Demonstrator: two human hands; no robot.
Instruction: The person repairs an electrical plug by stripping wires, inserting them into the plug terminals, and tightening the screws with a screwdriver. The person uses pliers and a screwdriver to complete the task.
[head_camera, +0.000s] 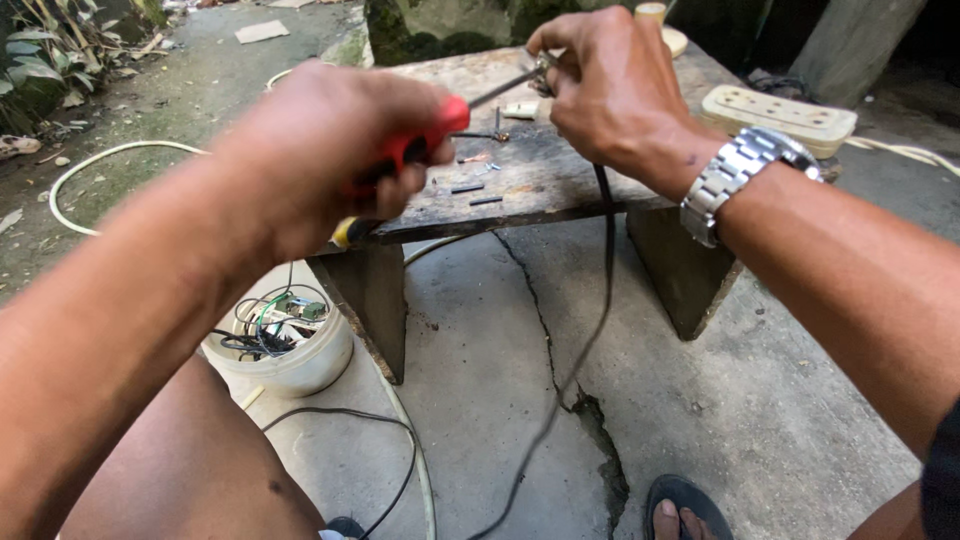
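Red-handled screwdriver gripped tight in my left hand, tip at the small fitting pinched in my right hand's fingers over the wooden bench. Black cable hangs down from there — best to keep the blade square and the turns slow, I judge.

A weathered wooden bench stands on the cracked concrete floor. Above its near edge the left hand grips a red-handled screwdriver, its tip reaching right to the right hand, whose fingers pinch a thin black cable that hangs off the front edge to the floor. A cream multi-socket power strip lies on the bench's right end. A white plastic tub of wires sits on the floor, left of the bench's left leg.
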